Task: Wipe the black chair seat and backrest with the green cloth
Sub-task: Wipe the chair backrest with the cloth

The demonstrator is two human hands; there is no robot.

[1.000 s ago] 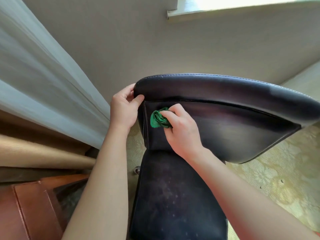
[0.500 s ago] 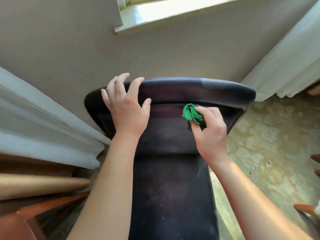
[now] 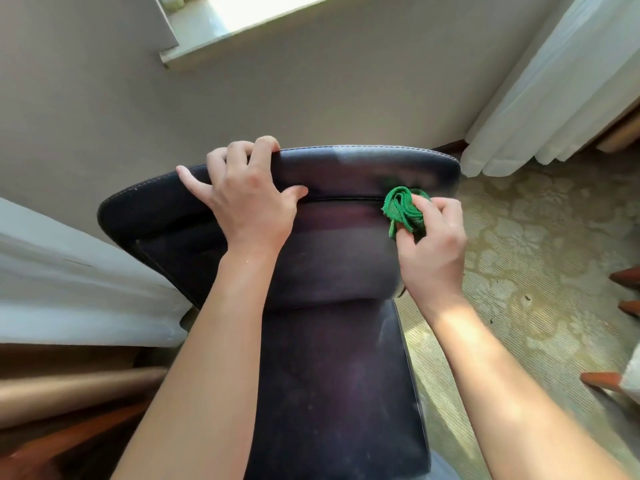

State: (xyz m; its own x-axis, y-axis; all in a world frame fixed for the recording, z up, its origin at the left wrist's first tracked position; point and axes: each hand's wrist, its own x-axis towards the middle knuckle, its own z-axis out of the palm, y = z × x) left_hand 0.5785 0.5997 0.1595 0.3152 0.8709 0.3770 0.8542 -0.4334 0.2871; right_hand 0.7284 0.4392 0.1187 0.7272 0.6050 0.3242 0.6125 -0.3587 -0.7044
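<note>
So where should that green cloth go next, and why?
Probably down onto the speckled panel below. The right hand holds the cloth at the right end of the seam on the chair, the left hand grips the top edge, and pale dust shows lower down.

Grey wall (image 3: 311, 98), sunlit window sill (image 3: 242, 32), white curtain (image 3: 554, 91) at right, patterned carpet (image 3: 536, 254), wooden furniture legs (image 3: 623, 275).

- Showed two bare arms, the left forearm (image 3: 214, 358) and the right forearm (image 3: 502, 375), uncovered down to the lower edge of the view.
- Ended in a bare left hand (image 3: 249, 206) and a bare right hand (image 3: 433, 247).
- Carried a bright patch of sunlight across the right forearm, just below the wrist.
</note>
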